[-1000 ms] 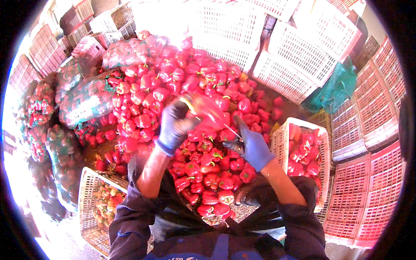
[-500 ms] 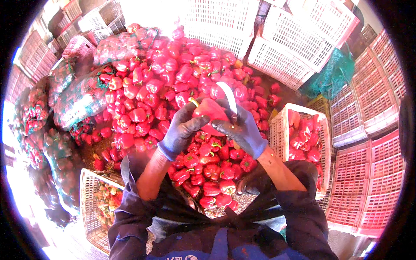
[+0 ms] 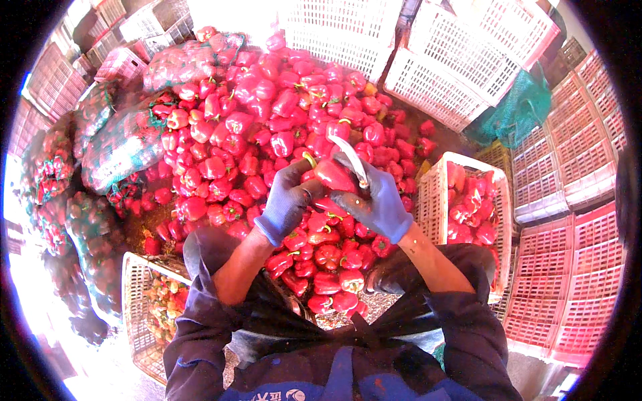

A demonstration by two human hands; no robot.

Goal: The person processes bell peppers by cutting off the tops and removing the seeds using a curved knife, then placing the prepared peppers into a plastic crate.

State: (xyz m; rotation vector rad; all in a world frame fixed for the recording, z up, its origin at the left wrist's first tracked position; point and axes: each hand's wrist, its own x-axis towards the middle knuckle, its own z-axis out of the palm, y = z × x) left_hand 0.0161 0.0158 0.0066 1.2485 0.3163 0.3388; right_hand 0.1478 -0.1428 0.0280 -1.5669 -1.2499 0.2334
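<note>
Nearest the viewer, a seated person's dark top (image 3: pixel 314 371) fills the lower edge, with white print (image 3: pixel 273 395) and a round emblem (image 3: pixel 295 395) on the chest; this is the only clear writing, partly cut off and not copied here. Just beyond the knees, both hands wear blue gloves with dark fingers. The left hand (image 3: pixel 290 199) curls around one side of a red pepper (image 3: pixel 334 175), thumb toward the wearer, its far fingertips hidden. The right hand (image 3: pixel 376 200) grips a knife (image 3: pixel 349 157), thumb and fingers also close against the pepper's other side. The pepper sits between the hands, above the pile, its green stem toward the upper left; the pale, curved blade points up and away. The step in hand appears to be steadying one pepper with the knife at the ready; any cut from here would call for a firm left hold and fingers clear of the edge. At lower left stands a crate of small yellow, green and orange pieces (image 3: pixel 139 287); at right, a crate of red peppers (image 3: pixel 433 217). Ahead spreads a large heap of peppers (image 3: pixel 212 167). Farther off are mesh sacks (image 3: pixel 124 154), green netting (image 3: pixel 518 117) and stacked white crates (image 3: pixel 461 63).
</note>
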